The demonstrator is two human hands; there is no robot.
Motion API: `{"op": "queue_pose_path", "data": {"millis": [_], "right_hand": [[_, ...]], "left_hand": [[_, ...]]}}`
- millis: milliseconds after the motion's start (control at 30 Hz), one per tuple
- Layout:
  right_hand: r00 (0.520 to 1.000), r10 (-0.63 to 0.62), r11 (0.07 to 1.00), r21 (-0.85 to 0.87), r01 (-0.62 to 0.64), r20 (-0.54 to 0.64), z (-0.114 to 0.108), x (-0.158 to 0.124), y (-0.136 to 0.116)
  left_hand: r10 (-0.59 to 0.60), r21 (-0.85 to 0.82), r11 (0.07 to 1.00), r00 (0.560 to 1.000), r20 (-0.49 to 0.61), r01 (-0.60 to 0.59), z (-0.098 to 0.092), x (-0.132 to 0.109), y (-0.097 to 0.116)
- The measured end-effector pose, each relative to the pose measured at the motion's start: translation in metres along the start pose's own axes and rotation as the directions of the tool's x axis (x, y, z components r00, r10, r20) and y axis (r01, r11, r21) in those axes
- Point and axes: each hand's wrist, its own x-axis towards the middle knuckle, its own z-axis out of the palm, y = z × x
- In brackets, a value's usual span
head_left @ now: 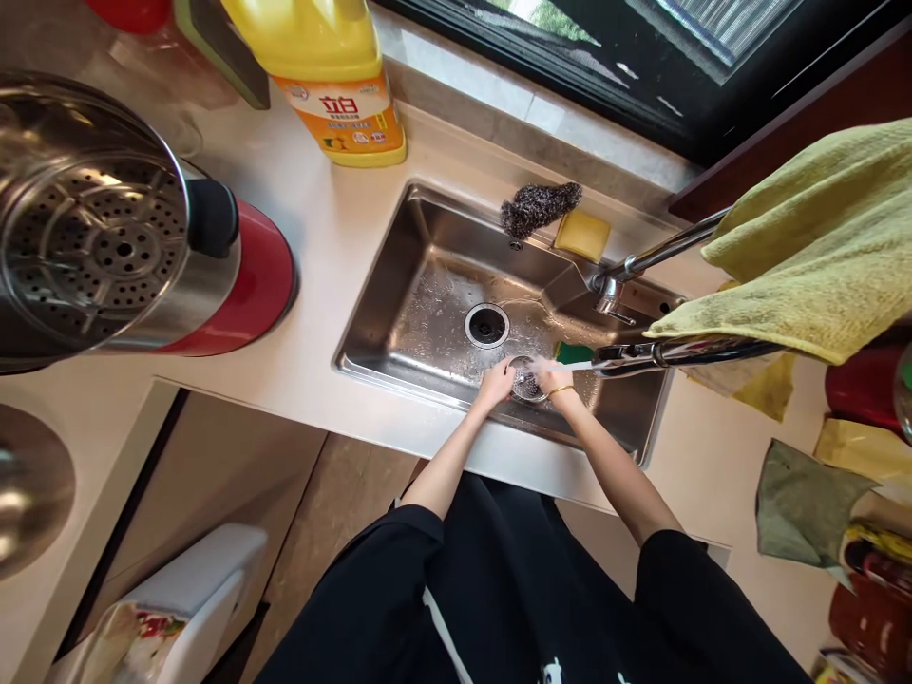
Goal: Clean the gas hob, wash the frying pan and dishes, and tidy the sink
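Over the front part of the steel sink (446, 275), my left hand (497, 382) grips the left rim of a small round shiny bowl (528, 382). My right hand (554, 375) is at the bowl's right side, with its fingers at or inside the rim. Whether the bowl is glass or metal I cannot make out; its bottom looks dark and speckled. A stream of water (579, 366) runs from the faucet (631, 359) onto the right hand and the bowl. Just behind the right hand lies a green scouring pad (574, 353).
A steel wool scrubber (536, 209) and a yellow sponge (582, 236) sit at the sink's back edge. Left stand a yellow detergent bottle (356, 114) and a red-based steamer pot (263, 275). A yellow towel (819, 237) hangs over the faucet pipe at right.
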Motion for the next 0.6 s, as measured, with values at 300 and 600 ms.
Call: {"op": "queue_pose_path", "data": {"millis": [300, 600], "right_hand": [[0.989, -0.077, 0.976, 0.191, 0.101, -0.128, 0.003, 0.008, 0.010], [0.963, -0.270, 0.959, -0.085, 0.270, 0.016, 0.000, 0.001, 0.009]], "left_hand": [[-0.088, -0.034, 0.995, 0.995, 0.054, 0.090, -0.004, 0.016, -0.010], [-0.132, -0.011, 0.991, 0.980, 0.147, 0.135, 0.001, 0.016, -0.012]]}}
